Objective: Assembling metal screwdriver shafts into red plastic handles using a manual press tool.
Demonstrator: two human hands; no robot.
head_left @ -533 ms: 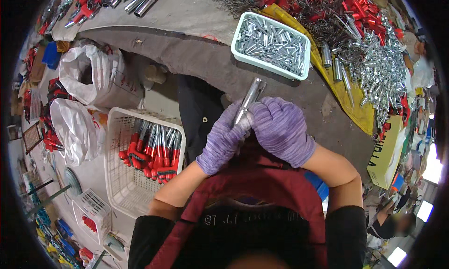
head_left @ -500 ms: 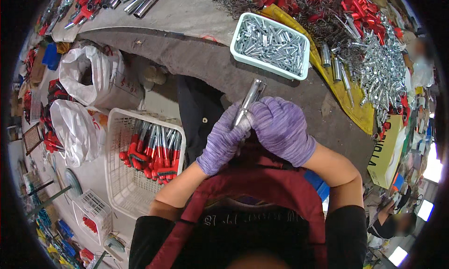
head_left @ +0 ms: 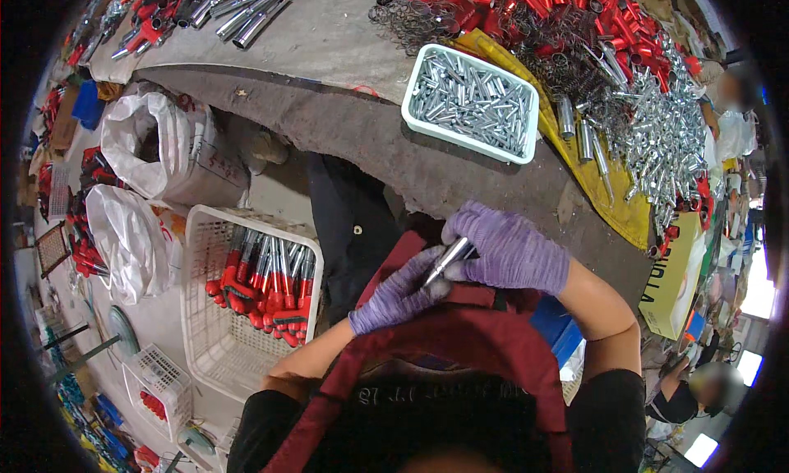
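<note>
A shiny chrome metal tube (head_left: 449,259) is held between my two gloved hands, close to my maroon apron (head_left: 485,333). My left hand (head_left: 401,290), in a purple knit glove, is closed around its lower end. From above, my right hand (head_left: 514,249), gloved alike, has its fingers wrapped over the upper end and hides part of the tube. Beyond my hands, a pale green tray (head_left: 471,147) full of small metal pins (head_left: 468,103) stands on the dark-covered table (head_left: 345,115).
Left of me, a white plastic basket (head_left: 205,341) holds several red-handled metal tools (head_left: 267,284). White sacks (head_left: 152,156) stand behind it. At the far right, springs, red parts and a heap of metal pieces (head_left: 666,136) lie by a yellow cloth (head_left: 596,181). A yellow box (head_left: 674,276) stands right.
Both hands have come nearer to my body with the tube. My right hand now covers the tube's upper end, which stuck out before. The view has shifted slightly.
</note>
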